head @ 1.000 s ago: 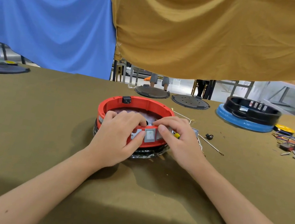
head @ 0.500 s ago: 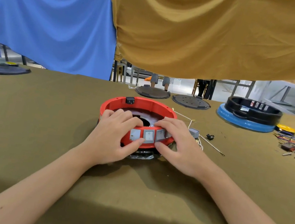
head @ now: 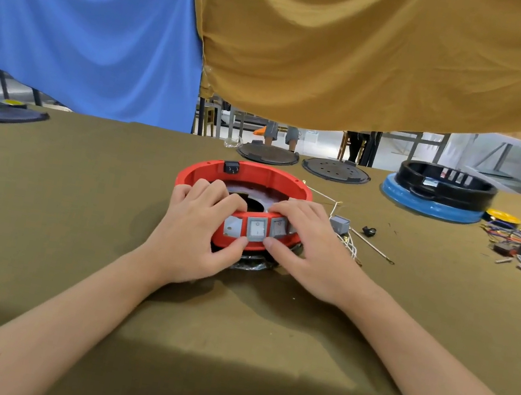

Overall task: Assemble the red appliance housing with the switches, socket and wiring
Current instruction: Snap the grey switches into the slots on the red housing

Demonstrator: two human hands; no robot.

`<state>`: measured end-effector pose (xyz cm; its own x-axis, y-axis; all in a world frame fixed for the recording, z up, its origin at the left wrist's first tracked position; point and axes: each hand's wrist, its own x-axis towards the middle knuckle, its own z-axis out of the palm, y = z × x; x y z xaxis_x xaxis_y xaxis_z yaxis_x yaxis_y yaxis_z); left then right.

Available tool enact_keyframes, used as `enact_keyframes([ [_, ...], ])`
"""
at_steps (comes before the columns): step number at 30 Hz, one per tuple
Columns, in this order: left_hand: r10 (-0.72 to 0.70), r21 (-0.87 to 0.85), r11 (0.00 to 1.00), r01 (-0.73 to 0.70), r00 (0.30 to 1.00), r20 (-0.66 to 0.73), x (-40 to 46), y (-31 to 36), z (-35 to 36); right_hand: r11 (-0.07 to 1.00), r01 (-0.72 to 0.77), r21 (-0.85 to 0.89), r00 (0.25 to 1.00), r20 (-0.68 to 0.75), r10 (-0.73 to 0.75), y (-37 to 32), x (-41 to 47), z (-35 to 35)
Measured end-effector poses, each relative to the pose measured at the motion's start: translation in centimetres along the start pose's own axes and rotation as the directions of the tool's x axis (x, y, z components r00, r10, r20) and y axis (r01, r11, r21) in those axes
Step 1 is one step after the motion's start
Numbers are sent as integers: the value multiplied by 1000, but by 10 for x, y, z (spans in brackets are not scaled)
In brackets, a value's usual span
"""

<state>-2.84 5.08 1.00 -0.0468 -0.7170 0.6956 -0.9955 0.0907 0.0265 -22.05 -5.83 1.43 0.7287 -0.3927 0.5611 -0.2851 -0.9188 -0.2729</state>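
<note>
Both hands grip the near wall of the red housing [head: 245, 177] on the table [head: 77, 200]: left hand [head: 191, 234] with fingers curled over the rim and thumb below, right hand [head: 307, 251] likewise. Between the thumbs sit grey switches [head: 257, 228]. Just right of the right hand lie white wires [head: 350, 244]; a black socket [head: 231, 167] sits on the far wall.

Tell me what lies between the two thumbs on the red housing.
In the head view, a grey switch sits in the red housing wall between both thumbs.
</note>
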Motion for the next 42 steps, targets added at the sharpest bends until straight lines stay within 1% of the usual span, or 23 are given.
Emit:
enact_keyframes([
  [6,-37,-36,999,37,999,-13,1,3,3,998,-35,44,998,-49,37,-4,2,3],
  [9,-61,-60,996,60,998,-16,3,4,4,998,-54,38,996,-67,57,-5,4,3],
  [15,-48,-111,993,46,999,-12,1,2,2,999,-45,28,996,-79,47,-6,1,3],
  [19,-64,-163,985,58,997,-31,2,2,2,992,-63,112,995,-75,72,-6,-2,2],
  [25,-88,-181,980,78,995,-45,4,5,4,986,-114,122,979,-155,132,-10,5,5],
  [30,-105,-203,975,94,994,-40,6,6,4,986,-117,117,977,-165,136,-14,5,6],
  [34,-131,-224,968,115,990,-58,6,8,5,976,-128,179,975,-159,157,-11,6,4],
  [36,-144,-219,967,127,988,-61,7,10,6,977,-141,158,974,-155,165,-10,8,4],
  [40,-118,-208,973,103,991,-59,5,7,5,981,-120,154,978,-151,144,-7,7,6],
  [42,-92,-226,971,77,994,-58,4,5,3,969,-129,210,963,-207,173,-1,6,2],
])
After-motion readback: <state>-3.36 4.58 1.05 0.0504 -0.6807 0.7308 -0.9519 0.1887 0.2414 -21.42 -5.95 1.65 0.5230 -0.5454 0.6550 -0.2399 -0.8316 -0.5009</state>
